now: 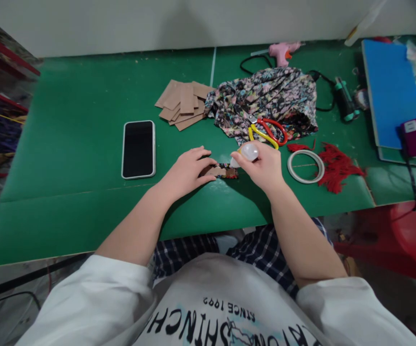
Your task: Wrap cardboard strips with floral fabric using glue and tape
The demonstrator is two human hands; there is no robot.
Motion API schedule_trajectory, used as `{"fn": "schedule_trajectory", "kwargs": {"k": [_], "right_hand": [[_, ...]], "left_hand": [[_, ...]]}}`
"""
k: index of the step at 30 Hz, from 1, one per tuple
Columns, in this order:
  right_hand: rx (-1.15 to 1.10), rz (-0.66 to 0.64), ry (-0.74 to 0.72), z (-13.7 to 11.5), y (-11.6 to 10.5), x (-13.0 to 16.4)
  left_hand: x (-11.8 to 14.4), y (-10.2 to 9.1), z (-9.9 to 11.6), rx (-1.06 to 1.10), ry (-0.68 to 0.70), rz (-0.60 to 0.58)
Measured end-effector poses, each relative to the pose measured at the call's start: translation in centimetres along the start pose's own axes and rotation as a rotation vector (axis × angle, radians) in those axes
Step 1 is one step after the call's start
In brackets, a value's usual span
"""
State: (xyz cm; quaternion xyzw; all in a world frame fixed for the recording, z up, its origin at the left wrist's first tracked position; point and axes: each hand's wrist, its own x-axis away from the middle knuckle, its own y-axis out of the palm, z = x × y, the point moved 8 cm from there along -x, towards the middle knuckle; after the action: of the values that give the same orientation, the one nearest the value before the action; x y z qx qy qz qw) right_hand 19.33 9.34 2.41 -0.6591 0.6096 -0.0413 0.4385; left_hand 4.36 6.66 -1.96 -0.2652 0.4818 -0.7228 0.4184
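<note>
Green matting covers the table under my view. My right hand has its fingers curled shut around a small translucent white bottle, its tip angled down at a small cardboard piece edged with floral cloth. My left hand lies flat with fingers nearly straight, its fingertips pressing that piece down; it grips nothing. Just beyond the bottle I see red-and-yellow scissors lying on a heap of floral fabric. A roll of tape sits right of my right hand, beside red tassels. Left of my left hand lies a dark phone, with stacked cardboard pieces behind it. A pink glue gun rests near the far edge.
</note>
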Motion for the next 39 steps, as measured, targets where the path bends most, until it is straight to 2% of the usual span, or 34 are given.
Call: {"fn": "schedule_trajectory", "kwargs": {"k": [39], "right_hand": [[-0.067,-0.159,-0.018,-0.59,0.79,0.4]], "left_hand": [[-0.03,0.07,-0.05,-0.005,0.002,-0.014]]}}
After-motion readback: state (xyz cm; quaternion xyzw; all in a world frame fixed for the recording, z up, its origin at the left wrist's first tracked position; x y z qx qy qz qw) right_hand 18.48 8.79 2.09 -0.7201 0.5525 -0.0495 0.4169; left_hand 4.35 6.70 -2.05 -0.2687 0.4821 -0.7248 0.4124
